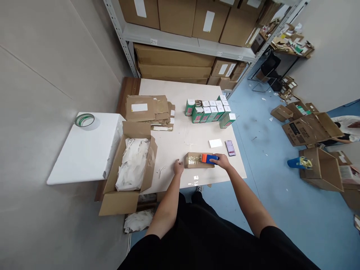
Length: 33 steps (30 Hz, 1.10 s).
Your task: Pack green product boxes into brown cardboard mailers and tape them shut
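Note:
A small brown carton (194, 154) lies near the front edge of the pale table (174, 144), with shiny clear tape along its top. My right hand (223, 161) is wrapped round a blue and orange tape dispenser (209, 159), whose orange end rests on the carton's taped top. Beside the carton's left end is my left hand (178, 167), its fingers curled in; whether they grip anything is too small to tell. Behind the carton lie a white card (215, 143) and a purple printed packet (230, 148).
Several green-and-white boxes (206, 114) stand in rows at the back right. Flattened cardboard (143, 110) is stacked at the back left. An open carton of white paper (133, 163) stands left; a tape roll (84, 120) lies on a white surface. Shelving (180, 41) rises behind.

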### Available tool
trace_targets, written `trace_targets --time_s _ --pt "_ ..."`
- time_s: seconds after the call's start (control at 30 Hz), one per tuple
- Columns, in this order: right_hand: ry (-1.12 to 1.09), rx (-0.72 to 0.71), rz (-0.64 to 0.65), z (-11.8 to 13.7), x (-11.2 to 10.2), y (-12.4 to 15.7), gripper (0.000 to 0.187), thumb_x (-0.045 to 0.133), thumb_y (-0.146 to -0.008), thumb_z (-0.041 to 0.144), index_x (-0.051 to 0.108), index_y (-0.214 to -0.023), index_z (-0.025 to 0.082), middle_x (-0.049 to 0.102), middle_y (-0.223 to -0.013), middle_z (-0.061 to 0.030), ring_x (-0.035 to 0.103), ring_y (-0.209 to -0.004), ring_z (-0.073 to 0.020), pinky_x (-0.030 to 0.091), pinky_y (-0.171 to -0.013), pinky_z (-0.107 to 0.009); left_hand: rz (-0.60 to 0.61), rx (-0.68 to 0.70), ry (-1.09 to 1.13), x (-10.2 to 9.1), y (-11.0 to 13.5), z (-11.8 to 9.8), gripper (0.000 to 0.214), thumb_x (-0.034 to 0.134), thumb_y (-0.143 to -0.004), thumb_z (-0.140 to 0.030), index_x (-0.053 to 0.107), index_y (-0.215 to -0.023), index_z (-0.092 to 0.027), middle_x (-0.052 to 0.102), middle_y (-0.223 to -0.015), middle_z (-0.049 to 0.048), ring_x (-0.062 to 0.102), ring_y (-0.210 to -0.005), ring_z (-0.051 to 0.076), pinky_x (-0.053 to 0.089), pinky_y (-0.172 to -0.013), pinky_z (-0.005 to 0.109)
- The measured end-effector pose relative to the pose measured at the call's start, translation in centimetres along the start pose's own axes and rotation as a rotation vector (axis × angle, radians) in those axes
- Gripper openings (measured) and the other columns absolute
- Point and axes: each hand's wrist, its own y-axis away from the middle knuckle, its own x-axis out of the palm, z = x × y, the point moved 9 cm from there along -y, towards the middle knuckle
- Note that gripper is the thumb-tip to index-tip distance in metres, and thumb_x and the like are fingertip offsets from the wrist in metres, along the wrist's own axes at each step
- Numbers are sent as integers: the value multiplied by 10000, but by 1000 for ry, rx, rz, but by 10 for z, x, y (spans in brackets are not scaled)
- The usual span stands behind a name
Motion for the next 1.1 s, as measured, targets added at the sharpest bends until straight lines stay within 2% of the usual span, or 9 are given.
trace_targets --time_s 0.1,0.2,0.27,0.4,0.5,0.63,0.77,0.97,1.1 --pt "44 -24 16 4 0 -4 458 729 -859 561 762 -1216 276 784 -1173 -33 720 -1082 -263 542 -901 -310 -22 145 -105 -14 12 -32 595 652 -888 -264 558 -1474 -215 566 -1476 149 648 -1228 296 503 -1057 375" --pt "90 -48 50 12 1 -8 437 728 -863 580 772 -1181 283 793 -1124 -36 726 -1041 -257 529 -857 -289 118 364 -280 -5 25 -77 797 753 -804 -247 481 -1551 -298 344 -1672 96 654 -1221 280 524 -1006 331" --pt "140 -67 78 20 3 -10 431 718 -867 606 779 -1154 291 796 -1089 -40 726 -1022 -255 519 -837 -281 205 419 -400 4 30 -95 982 836 -734 -270 389 -1605 -346 207 -1733 76 620 -1285 310 531 -976 331" --pt "259 -97 129 36 10 -14 441 719 -853 631 786 -1076 257 790 -1039 -77 726 -1006 -269 513 -783 -286 284 337 -599 12 26 -102 1082 902 -675 -296 362 -1606 -411 91 -1761 66 561 -1370 363 521 -989 367" --pt "289 -2 151 33 11 -19 471 746 -818 643 783 -1012 216 778 -1060 -126 732 -983 -288 523 -744 -303 280 221 -664 11 20 -94 1051 899 -685 -350 371 -1586 -464 52 -1763 73 583 -1348 382 519 -993 399" --pt "255 42 197 22 5 -26 501 791 -760 649 773 -984 201 770 -1088 -143 739 -989 -295 533 -741 -306 225 102 -680 7 15 -88 1087 937 -602 -407 421 -1558 -466 132 -1748 121 589 -1331 425 510 -999 439" --pt "273 30 208 2 -12 -35 536 811 -739 633 765 -1010 173 768 -1092 -164 736 -1003 -309 539 -745 -315 204 81 -740 8 14 -91 1090 931 -594 -411 425 -1559 -449 281 -1703 152 556 -1365 427 480 -1031 460" --pt "268 36 217 -49 -36 -40 539 824 -733 609 760 -1031 165 767 -1064 -163 735 -975 -310 538 -731 -319 208 114 -777 9 15 -95 1028 872 -634 -422 424 -1559 -424 527 -1536 123 589 -1329 361 477 -999 378" --pt "257 54 199 -90 -49 -40 550 834 -708 629 759 -1004 171 766 -1054 -163 734 -964 -319 538 -708 -319 207 115 -780 12 14 -96 990 862 -625 -411 466 -1531 -404 622 -1419 102 631 -1265 334 486 -956 346"
